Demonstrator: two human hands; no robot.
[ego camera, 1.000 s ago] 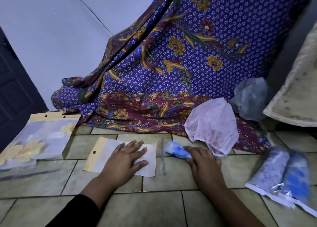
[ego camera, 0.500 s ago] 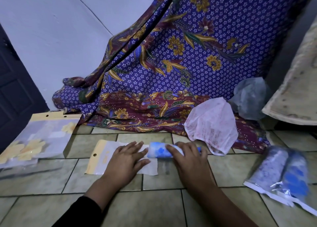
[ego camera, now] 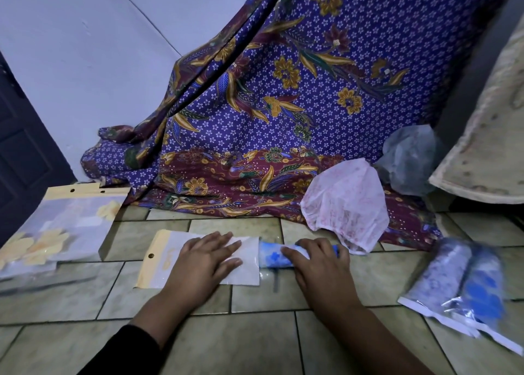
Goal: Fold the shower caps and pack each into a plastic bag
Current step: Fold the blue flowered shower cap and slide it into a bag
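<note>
A small plastic bag (ego camera: pixel 167 258) with a yellow header lies flat on the tiled floor, and my left hand (ego camera: pixel 205 258) presses on it with straight fingers. At the bag's right-hand end lies a rolled blue-and-white shower cap (ego camera: pixel 272 258). My right hand (ego camera: pixel 317 264) grips that roll, fingers curled over its top. An unfolded pink-patterned cap (ego camera: pixel 346 204) sits just behind my right hand, and a greyish cap (ego camera: pixel 408 159) lies further back. Two packed bags (ego camera: pixel 465 284) holding rolled caps lie at the right.
A stack of larger empty bags (ego camera: pixel 56 227) with yellow flowers lies at the left. A purple floral cloth (ego camera: pixel 283 105) drapes down the back onto the floor. A mattress edge (ego camera: pixel 487 147) leans at the right, a dark door (ego camera: pixel 19 153) at the left.
My right hand has slid the rolled cap left across the floor up to the bag's end. My left hand has stayed pressed on the bag.
</note>
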